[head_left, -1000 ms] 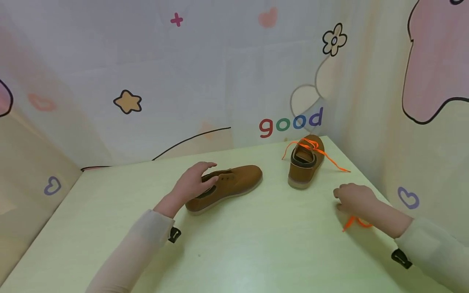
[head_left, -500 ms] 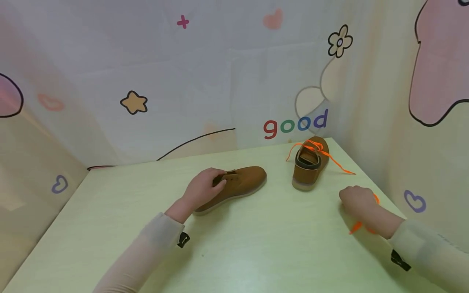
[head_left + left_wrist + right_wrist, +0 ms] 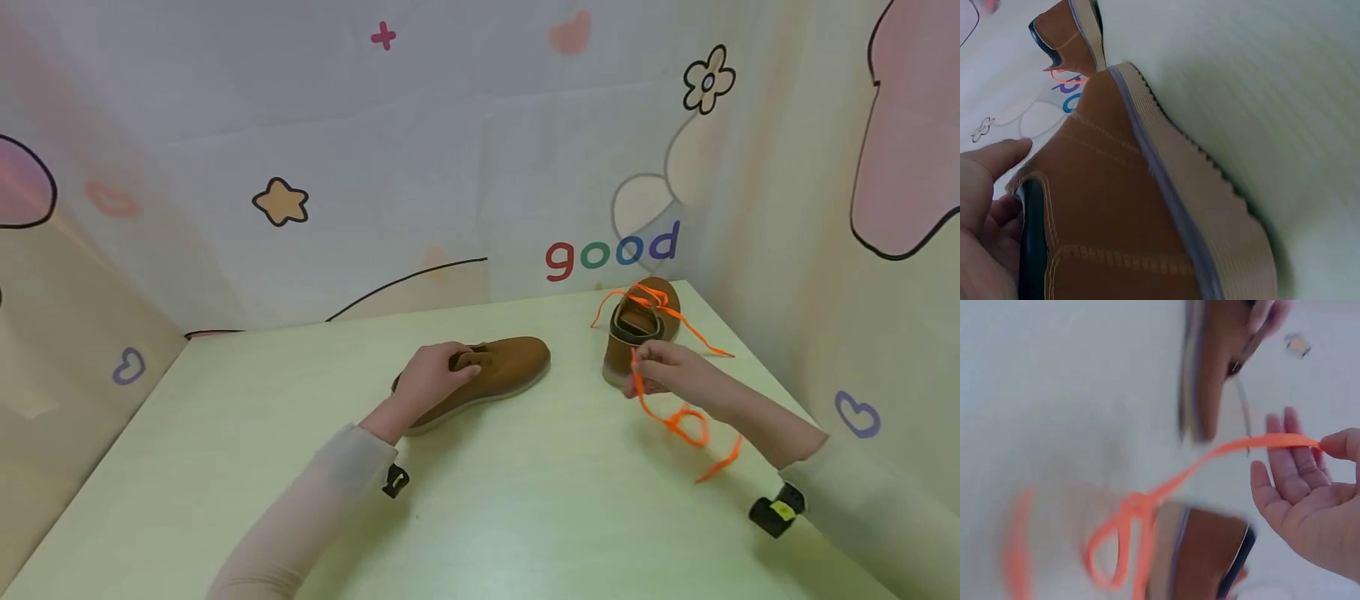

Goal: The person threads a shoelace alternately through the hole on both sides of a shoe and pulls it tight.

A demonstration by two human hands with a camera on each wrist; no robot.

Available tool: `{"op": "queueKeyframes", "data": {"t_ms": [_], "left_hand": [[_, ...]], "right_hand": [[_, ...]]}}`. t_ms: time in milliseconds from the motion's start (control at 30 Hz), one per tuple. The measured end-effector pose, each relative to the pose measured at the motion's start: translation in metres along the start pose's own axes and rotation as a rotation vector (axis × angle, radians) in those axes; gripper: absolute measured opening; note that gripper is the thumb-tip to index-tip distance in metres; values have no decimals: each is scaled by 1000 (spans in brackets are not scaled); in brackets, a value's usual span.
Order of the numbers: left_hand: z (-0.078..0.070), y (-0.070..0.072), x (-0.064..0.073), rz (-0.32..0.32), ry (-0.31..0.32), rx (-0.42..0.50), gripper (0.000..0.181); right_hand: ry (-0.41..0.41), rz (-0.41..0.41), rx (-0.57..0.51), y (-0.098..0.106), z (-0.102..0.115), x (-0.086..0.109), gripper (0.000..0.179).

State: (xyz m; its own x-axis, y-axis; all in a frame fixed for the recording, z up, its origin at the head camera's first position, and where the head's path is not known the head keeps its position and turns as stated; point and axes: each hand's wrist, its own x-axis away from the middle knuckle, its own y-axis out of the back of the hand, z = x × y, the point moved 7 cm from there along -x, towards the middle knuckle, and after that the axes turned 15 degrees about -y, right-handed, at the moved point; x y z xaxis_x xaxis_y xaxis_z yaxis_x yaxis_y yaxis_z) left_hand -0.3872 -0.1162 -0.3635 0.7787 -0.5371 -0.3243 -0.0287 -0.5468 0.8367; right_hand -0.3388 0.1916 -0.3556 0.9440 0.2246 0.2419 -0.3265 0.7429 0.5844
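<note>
An unlaced brown shoe [image 3: 517, 362] lies on its sole, toe to the right. My left hand [image 3: 431, 375] holds it at the opening, thumb beside the eyelet flap. In the left wrist view, the shoe's side [image 3: 1116, 206] fills the middle and the left hand's fingers [image 3: 1005, 209] reach into the opening's edge. My right hand [image 3: 678, 372] pinches one end of a loose orange shoelace [image 3: 1229, 447] between thumb and fingers. The lace hangs with a loop [image 3: 693, 429] in it, its other end low over the table.
A second brown shoe [image 3: 618, 360], laced in orange [image 3: 697, 337], stands at the back right, heel toward me, partly behind the right hand. The pale green table [image 3: 510, 500] meets a printed curtain [image 3: 420, 167] at the back and sides.
My right hand has lifted the orange shoelace off the table and carried it left, in front of the laced shoe. My left hand has moved from over the unlaced shoe to hold its opening.
</note>
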Motion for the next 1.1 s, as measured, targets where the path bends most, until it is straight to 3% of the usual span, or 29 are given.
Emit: {"op": "queueKeyframes", "data": {"t_ms": [67,100,233,400,667,800,867,967,1100], "left_hand": [[0,-2,-1,-12,13,21,19],[0,-4,-1,-16,12,28,21],[-2,-4,-2,-25,-16,39,33],[-2,-6,-1,-26,-38,64,34],[-3,-3,2,-17,-59,73,29],[-3,-3,4,-5,-85,61,24],[-4,-3,7,9,-97,49,22],[-5,-4,10,28,-114,37,17],[-7,-3,13,41,-127,38,14]], "right_hand": [[-21,94,-149,-17,21,-8,17],[-22,115,-174,-27,31,-14,17],[-7,97,-98,-65,57,-45,19],[0,38,-24,-98,70,-78,20],[-9,-1,-39,-114,80,-91,17],[-55,3,-89,-117,81,-95,16],[-84,45,-105,-120,79,-97,23],[-110,177,-103,-128,75,-100,35],[-108,336,-109,-132,70,-100,35]]}}
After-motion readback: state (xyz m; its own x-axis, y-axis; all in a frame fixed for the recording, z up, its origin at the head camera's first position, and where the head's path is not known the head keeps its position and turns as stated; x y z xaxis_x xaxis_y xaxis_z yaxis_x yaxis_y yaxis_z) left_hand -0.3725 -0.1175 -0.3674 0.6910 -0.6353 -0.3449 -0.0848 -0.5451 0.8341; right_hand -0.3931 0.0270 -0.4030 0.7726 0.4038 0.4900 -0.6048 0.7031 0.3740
